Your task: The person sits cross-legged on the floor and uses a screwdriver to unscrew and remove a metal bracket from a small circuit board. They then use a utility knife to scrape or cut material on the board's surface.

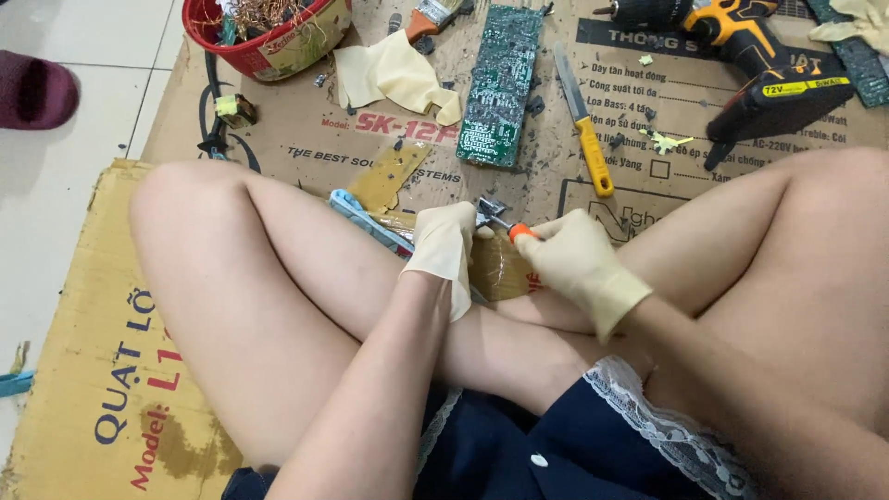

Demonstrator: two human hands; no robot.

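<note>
Fingertips of the right hand (pixel 576 261) are clenched round the orange handle of a small screwdriver (pixel 515 230), whose shaft runs toward ten o'clock into a small metal part (pixel 489 211). That part is pinched and steadied by the gloved left hand (pixel 444 248), just above the crossed shins. The step in hand is judged to be the loosening of a fastener on the part. A firm hold by the left fingers and a straight, seated tip are called for next, lest the driver slip. Outward at twelve o'clock a green circuit board (pixel 501 85) is laid on the cardboard sheet (pixel 306 139); a yellow-handled knife (pixel 586 135) is seen at one o'clock, a cordless drill (pixel 755 57) at two, a red tub of copper wire (pixel 266 30) at eleven.
</note>
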